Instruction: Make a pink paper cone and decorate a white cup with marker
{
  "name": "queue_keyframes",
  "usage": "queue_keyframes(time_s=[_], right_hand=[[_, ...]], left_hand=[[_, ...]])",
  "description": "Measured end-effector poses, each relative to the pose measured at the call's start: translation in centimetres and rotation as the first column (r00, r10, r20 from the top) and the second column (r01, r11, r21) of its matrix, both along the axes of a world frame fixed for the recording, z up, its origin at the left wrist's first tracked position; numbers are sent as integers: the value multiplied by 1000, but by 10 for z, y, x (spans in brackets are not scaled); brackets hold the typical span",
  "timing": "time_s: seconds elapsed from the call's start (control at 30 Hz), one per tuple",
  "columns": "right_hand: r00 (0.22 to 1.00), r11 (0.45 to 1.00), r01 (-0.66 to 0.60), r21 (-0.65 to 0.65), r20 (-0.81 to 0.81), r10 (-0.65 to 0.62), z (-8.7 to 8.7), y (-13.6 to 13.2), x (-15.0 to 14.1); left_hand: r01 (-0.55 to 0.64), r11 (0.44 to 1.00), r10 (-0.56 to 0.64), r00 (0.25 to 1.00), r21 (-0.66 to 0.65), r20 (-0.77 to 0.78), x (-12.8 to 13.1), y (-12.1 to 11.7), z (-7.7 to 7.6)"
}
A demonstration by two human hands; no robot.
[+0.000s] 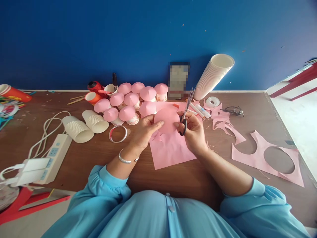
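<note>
Between my hands is a pink paper circle (167,119). My left hand (146,130) pinches its left edge, thumb on top. A pair of scissors (184,126) with black handles hangs on my right hand (194,132), blades pointing up and away; the fingertips of that hand also touch the circle's right edge. Below lies a pink paper sheet (170,152) on the brown table. Just beyond my left hand stand several paper cups topped with pink paper cones (127,113).
A tall stack of white cups (214,76) leans against the blue wall. Cut pink scraps (257,157) lie at right, near glue tubes and a tape roll (212,102). To the left are two cup stacks (78,129), a tape ring (118,141) and a power strip (55,158) with cables.
</note>
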State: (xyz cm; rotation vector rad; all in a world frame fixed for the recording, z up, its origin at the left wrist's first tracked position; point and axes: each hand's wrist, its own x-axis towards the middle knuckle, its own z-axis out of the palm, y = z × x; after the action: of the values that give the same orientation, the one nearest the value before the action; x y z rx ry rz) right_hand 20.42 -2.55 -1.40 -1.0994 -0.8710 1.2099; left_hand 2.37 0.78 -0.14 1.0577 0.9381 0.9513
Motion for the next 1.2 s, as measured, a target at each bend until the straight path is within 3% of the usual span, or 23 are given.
queue_keyframes(time_s=[0.27,0.6,0.83,1.2], right_hand=[[996,995,-88,-49,-19,87,-6,0,3],[952,949,-286,-135,70,297,-30,-12,37],[879,885,-437,-162,132,458,-27,-11,40],[772,820,-553,-148,280,571,-25,-14,39]], left_hand=[[-26,999,28,995,29,-93,-5,5,-1],[-94,992,106,985,87,-138,-18,18,7],[-84,994,92,987,68,-135,-27,23,9],[-16,998,25,987,59,-159,-30,24,8]])
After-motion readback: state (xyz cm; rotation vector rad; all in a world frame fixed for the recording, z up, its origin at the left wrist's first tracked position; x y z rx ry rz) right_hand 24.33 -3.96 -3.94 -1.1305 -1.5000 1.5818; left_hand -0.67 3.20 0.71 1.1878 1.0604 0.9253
